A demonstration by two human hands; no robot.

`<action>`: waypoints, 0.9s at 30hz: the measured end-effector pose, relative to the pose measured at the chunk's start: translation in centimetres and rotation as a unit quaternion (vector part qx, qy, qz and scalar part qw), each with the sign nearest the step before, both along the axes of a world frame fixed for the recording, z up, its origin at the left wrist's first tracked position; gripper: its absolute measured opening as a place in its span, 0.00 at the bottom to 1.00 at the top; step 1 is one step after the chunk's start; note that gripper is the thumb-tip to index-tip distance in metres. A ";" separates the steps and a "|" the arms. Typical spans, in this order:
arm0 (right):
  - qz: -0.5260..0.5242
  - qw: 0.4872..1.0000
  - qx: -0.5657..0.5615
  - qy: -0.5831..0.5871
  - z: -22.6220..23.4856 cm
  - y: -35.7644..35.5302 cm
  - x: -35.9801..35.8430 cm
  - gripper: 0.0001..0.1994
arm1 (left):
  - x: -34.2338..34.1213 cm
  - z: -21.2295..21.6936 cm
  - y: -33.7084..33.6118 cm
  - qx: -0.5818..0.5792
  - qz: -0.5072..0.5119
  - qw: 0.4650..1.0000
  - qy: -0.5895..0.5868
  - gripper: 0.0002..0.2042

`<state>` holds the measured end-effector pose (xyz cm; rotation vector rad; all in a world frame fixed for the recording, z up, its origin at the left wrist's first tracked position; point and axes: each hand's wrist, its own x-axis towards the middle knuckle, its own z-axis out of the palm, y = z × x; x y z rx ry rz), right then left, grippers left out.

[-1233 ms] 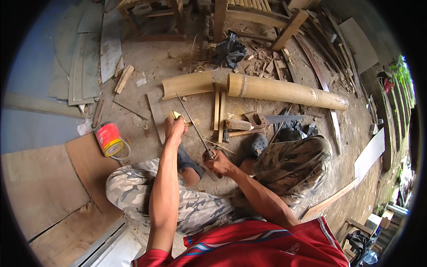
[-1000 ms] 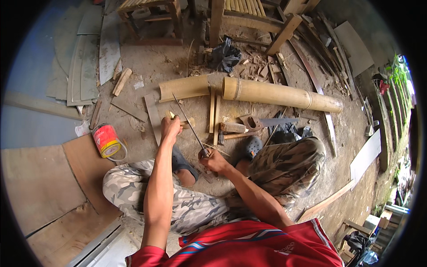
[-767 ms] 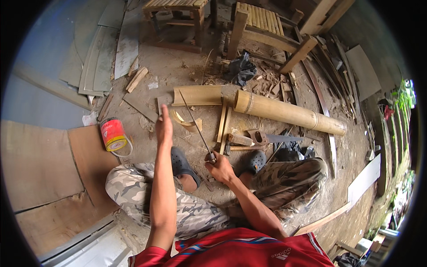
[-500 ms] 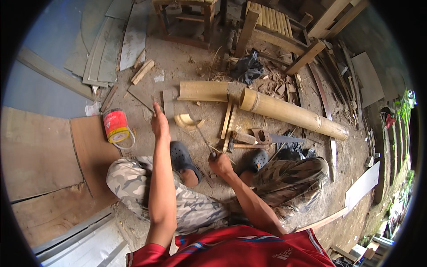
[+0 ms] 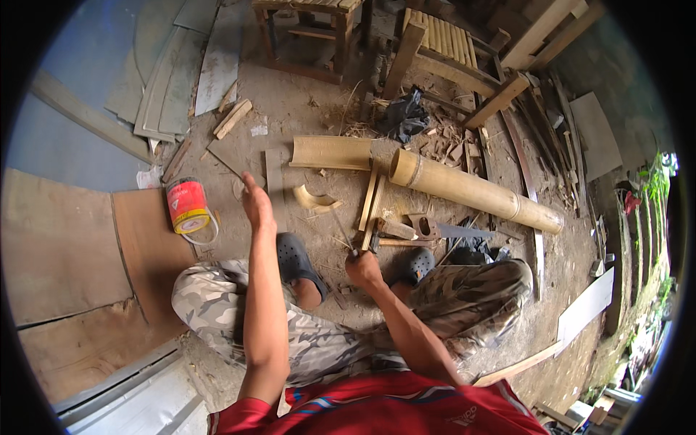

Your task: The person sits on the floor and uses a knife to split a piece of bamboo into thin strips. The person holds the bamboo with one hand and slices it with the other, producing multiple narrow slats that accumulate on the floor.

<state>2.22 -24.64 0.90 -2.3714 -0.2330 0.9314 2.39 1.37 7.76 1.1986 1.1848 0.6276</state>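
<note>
My left hand (image 5: 257, 205) is stretched forward over the dirt floor, fingers extended and holding nothing. It is nearest a flat grey slat (image 5: 274, 176), with a curved bamboo offcut (image 5: 315, 199) to its right. My right hand (image 5: 362, 266) is closed on the lower end of a thin bamboo sliver (image 5: 342, 239) that points up and left. It sits between my knees, just above my black clogs (image 5: 293, 257). A split bamboo half (image 5: 333, 152) and a thick bamboo pole (image 5: 471, 192) lie beyond.
A red and yellow can (image 5: 186, 205) stands left of my left hand. Narrow slats (image 5: 370, 199), a wood block (image 5: 395, 228) and a handsaw (image 5: 449, 232) lie ahead. Plywood sheets (image 5: 58, 246) are on the left, with a wooden stool (image 5: 312, 29) and a black cloth (image 5: 406, 116) behind.
My left hand let go of the sliver's upper end and reached forward and left toward the slat. My right hand kept the sliver and stayed between my knees. The view tilted.
</note>
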 end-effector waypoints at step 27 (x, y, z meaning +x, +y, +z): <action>-0.084 0.991 0.103 0.022 0.6 -0.5 0.9 0.14 | 2.2 -5.0 -4.9 0.068 -0.285 0.953 0.073 0.35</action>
